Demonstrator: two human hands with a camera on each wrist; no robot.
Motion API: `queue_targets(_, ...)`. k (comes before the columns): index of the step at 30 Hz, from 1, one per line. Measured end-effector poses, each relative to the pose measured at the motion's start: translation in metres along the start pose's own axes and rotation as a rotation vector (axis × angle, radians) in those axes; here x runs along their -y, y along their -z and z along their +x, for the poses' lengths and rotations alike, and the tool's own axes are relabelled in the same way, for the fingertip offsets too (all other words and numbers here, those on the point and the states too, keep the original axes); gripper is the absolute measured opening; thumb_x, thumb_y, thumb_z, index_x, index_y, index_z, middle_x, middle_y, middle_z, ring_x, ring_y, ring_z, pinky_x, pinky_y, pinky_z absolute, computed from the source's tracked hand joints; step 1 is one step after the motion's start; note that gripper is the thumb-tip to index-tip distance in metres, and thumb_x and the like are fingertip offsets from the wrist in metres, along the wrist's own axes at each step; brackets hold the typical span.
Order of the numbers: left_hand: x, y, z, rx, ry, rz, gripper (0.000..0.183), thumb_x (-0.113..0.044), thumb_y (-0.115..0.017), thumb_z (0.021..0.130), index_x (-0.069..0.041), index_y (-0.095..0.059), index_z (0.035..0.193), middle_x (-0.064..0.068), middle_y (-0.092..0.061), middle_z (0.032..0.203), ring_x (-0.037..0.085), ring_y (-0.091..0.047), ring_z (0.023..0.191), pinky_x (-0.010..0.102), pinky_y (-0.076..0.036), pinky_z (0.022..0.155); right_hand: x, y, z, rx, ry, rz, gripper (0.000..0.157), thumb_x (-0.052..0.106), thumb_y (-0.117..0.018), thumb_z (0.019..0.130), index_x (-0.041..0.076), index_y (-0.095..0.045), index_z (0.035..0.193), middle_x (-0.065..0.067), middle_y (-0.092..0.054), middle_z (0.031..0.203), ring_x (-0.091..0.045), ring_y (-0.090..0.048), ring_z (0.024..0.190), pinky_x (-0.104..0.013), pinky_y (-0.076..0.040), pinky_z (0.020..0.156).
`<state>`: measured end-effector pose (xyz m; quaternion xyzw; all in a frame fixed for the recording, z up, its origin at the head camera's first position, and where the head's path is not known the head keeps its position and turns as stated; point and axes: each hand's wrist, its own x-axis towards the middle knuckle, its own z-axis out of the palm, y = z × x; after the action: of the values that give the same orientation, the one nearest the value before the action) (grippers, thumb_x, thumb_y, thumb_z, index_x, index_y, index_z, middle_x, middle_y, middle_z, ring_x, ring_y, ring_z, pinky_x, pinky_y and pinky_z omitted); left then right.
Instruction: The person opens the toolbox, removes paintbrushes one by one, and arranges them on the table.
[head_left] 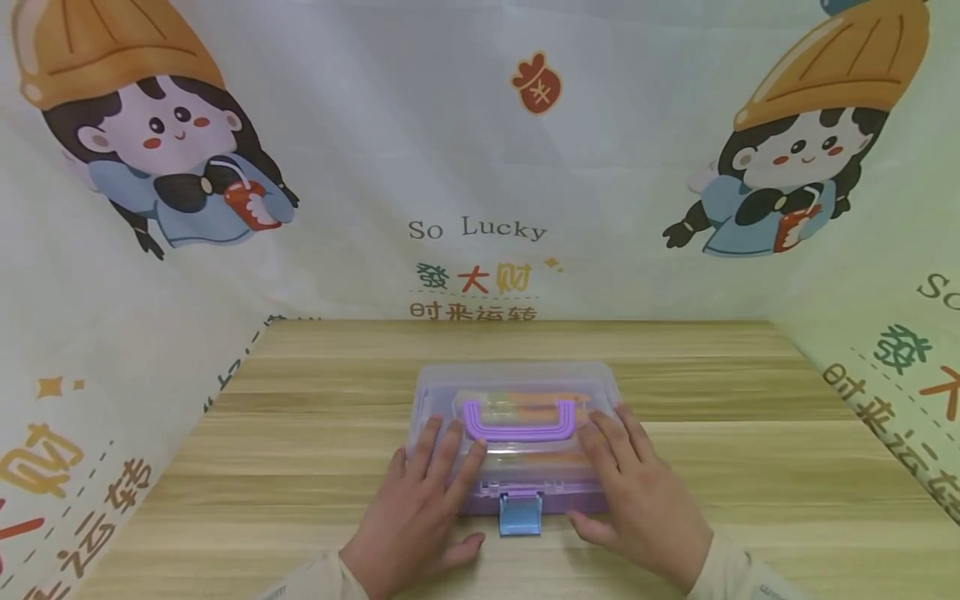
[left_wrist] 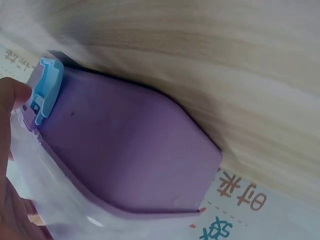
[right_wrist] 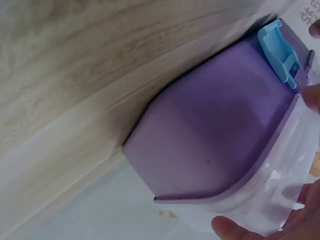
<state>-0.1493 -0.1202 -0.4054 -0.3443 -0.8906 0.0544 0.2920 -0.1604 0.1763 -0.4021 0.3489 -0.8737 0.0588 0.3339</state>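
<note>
A plastic storage box with a purple base (left_wrist: 125,140) and a clear lid (head_left: 517,373) stands on the table. The lid lies down over the base, and a purple handle (head_left: 519,433) is set on top. At the front, a light blue latch (head_left: 520,517) is flipped outward, away from the lid. My left hand (head_left: 420,508) rests its spread fingers on the lid's left part, its thumb off the front. On the right part lie the fingers of my right hand (head_left: 648,500), thumb likewise in front. Orange items (head_left: 555,458) show blurrily through the lid; their kind is unclear.
The wood-grain table (head_left: 300,400) extends to both sides of the box and behind it. A pale printed cloth (head_left: 360,150) with cartoon figures and lettering hangs at the back and along both sides.
</note>
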Motion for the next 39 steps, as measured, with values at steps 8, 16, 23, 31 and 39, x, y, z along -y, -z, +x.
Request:
queue_targets(8, -0.001, -0.003, 0.001, -0.044, 0.006, 0.000, 0.094, -0.066, -0.066, 0.075, -0.009, -0.044, 0.146, 0.026, -0.041, 0.146, 0.051, -0.038, 0.132, 0.066, -0.049, 0.080, 0.003, -0.001, 0.003, -0.008, 0.013, 0.007, 0.093, 0.046, -0.084, 0.062, -0.003, -0.048, 0.131, -0.025, -0.048, 0.130, -0.053, -0.045, 0.125, -0.056, -0.043, 0.100)
queue_targets(16, 0.000, 0.003, 0.007, -0.091, 0.009, -0.024, 0.092, -0.062, -0.068, 0.075, -0.010, -0.043, 0.147, 0.027, -0.042, 0.146, 0.051, -0.036, 0.134, 0.069, -0.048, 0.079, -0.001, 0.002, 0.012, -0.088, 0.073, 0.034, 0.091, 0.039, -0.084, 0.063, -0.006, -0.049, 0.134, -0.025, -0.051, 0.131, -0.047, -0.047, 0.126, -0.054, -0.038, 0.106)
queue_targets(23, 0.002, 0.008, 0.017, -0.104, 0.020, 0.005, 0.089, -0.061, -0.064, 0.078, -0.011, -0.042, 0.148, 0.026, -0.040, 0.147, 0.051, -0.032, 0.137, 0.070, -0.046, 0.083, -0.003, 0.006, 0.021, -0.123, 0.048, -0.002, 0.089, 0.028, -0.090, 0.061, -0.006, -0.050, 0.133, -0.024, -0.055, 0.127, -0.045, -0.051, 0.122, -0.051, -0.039, 0.106)
queue_targets(31, 0.005, 0.009, 0.025, -0.112, 0.036, 0.007, 0.088, -0.063, -0.062, 0.078, -0.011, -0.043, 0.148, 0.026, -0.038, 0.149, 0.051, -0.027, 0.140, 0.073, -0.043, 0.086, -0.005, 0.010, 0.024, -0.098, 0.032, -0.030, 0.089, 0.028, -0.092, 0.062, -0.006, -0.050, 0.133, -0.024, -0.055, 0.126, -0.043, -0.051, 0.122, -0.048, -0.038, 0.108)
queue_targets(39, 0.007, 0.008, 0.030, -0.126, 0.045, -0.012, 0.087, -0.061, -0.061, 0.079, -0.012, -0.043, 0.148, 0.026, -0.035, 0.151, 0.050, -0.025, 0.141, 0.074, -0.040, 0.088, -0.008, 0.011, 0.028, -0.109, 0.035, -0.013, 0.079, 0.030, -0.087, 0.069, -0.005, -0.051, 0.130, -0.025, -0.056, 0.124, -0.043, -0.052, 0.120, -0.049, -0.041, 0.105)
